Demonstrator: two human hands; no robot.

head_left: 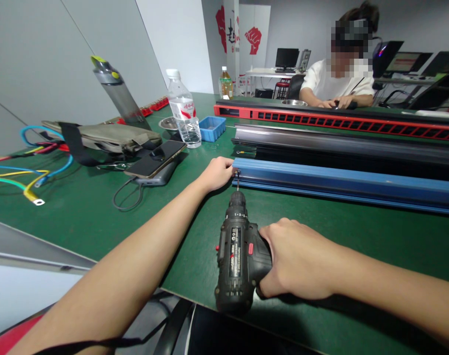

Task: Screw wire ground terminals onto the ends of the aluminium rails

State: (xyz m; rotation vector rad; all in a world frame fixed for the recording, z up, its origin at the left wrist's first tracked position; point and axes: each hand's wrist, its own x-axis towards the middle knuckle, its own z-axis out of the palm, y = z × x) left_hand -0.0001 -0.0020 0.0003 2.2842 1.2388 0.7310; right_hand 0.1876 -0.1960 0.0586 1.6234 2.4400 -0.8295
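Observation:
My right hand (pixel 298 259) is wrapped around the handle of a black cordless drill (pixel 236 261), lying nearly flat above the table's front edge. Its bit points away from me and reaches the left end of a long blue metal profile (pixel 335 180), where a small dark fastener seems to sit at the tip. At that same end, my left hand (pixel 219 175) is closed with its fingertips on the profile; the far fingers are partly hidden. The blue profile runs off to the right across the green table (pixel 195 231).
Beyond lie a dark metal profile (pixel 320 140) and a red slotted rail (pixel 320 121). To the left are a phone (pixel 156 159), a bag (pixel 109 135), cables (pixel 20 180), a water bottle (pixel 183 111), a grey bottle (pixel 119 93) and a blue bin (pixel 212 129). A person (pixel 337 84) sits opposite.

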